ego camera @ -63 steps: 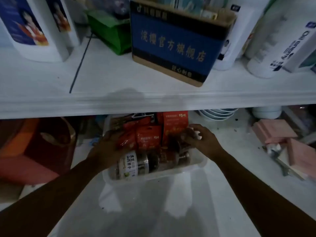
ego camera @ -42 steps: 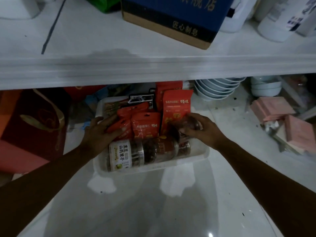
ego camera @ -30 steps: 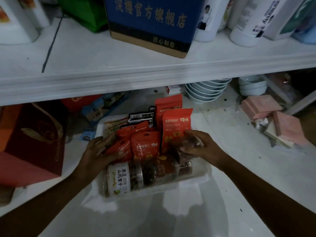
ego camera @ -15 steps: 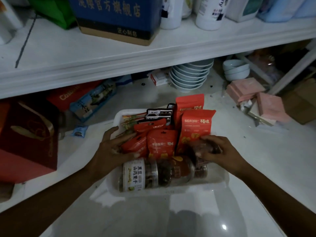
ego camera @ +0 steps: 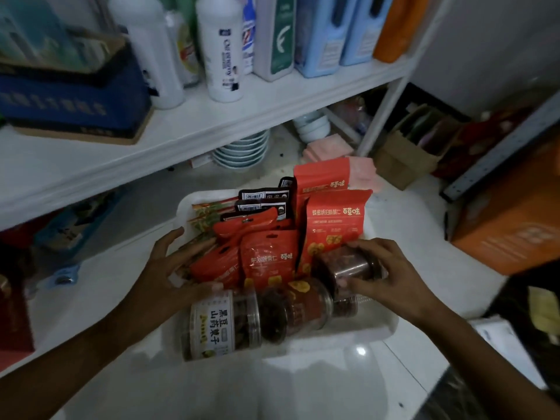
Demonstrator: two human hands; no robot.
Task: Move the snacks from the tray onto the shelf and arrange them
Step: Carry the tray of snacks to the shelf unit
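Picking stage: right hand (ego camera: pixel 391 280) curls round small clear jar (ego camera: pixel 348 265) at tray (ego camera: pixel 381 331) right edge. Left hand (ego camera: pixel 169 268), fingers spread, presses red pouches (ego camera: pixel 266 256). Next, likely: lift jar onto shelf (ego camera: pixel 212 116).

We see a blue box (ego camera: pixel 69 98) at ten o'clock, a white bottle (ego camera: pixel 219 53) at twelve, stacked bowls (ego camera: pixel 242 150) just below it, an orange box (ego camera: pixel 509 216) at three

Dim light. White shelf (ego camera: pixel 188 128) crosses upper frame, white post (ego camera: pixel 384 113) at its right end. On shelf: blue carton (ego camera: pixel 75 98), white bottles (ego camera: pixel 221 53), blue jugs (ego camera: pixel 321 34). Under shelf: stacked bowls (ego camera: pixel 242 147), pink cloths (ego camera: pixel 330 147). Right of shelf: grey wall (ego camera: pixel 485 40), orange box (ego camera: pixel 509 225). In front of shelf: glossy white floor (ego camera: pixel 303 386).
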